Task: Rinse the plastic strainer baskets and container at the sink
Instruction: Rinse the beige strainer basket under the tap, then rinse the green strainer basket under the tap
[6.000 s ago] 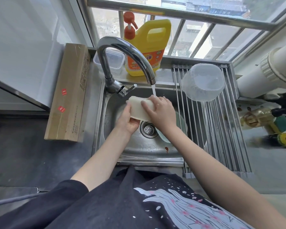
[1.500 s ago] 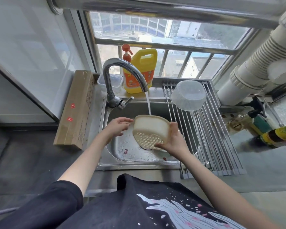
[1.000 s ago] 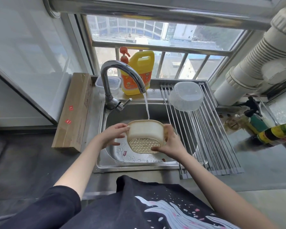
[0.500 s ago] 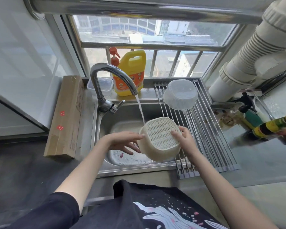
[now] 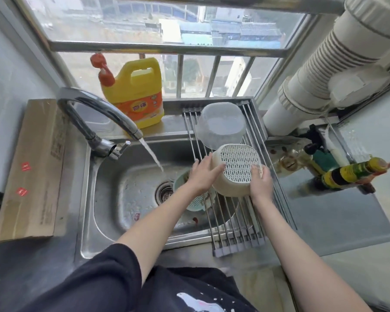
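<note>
The steel sink (image 5: pixel 113 199) is the biggest container here; water from the curved faucet (image 5: pixel 95 113) falls into it near the drain (image 5: pixel 164 192), and a pale green strainer basket (image 5: pixel 195 202) lies inside on the right, partly hidden under the rack and the left arm. A roll-up drying rack (image 5: pixel 232 224) of metal rods covers the right side of the sink. On its far end a clear plastic container (image 5: pixel 221 126) stands upside down. Just in front of it, touching or almost touching it, is the cream strainer basket (image 5: pixel 236 170), turned with its perforated bottom up and low over the rods; I cannot tell if it already rests on them. The left hand (image 5: pixel 200 176) lies with straight fingers against its left side, and the right hand (image 5: pixel 260 182) holds its right side with the fingers curled over the rim. Around the sink is a grey metal counter (image 5: pixel 338 212), with a long cardboard box (image 5: pixel 32 170) on the left that carries two small red stickers. Behind is a barred window (image 5: pixel 189 41) showing rooftops, and a thick white duct (image 5: pixel 324 70) at the right. On the sill stands a yellow detergent jug (image 5: pixel 136 95) with an orange label and a red pump; its writing is too small to read
</note>
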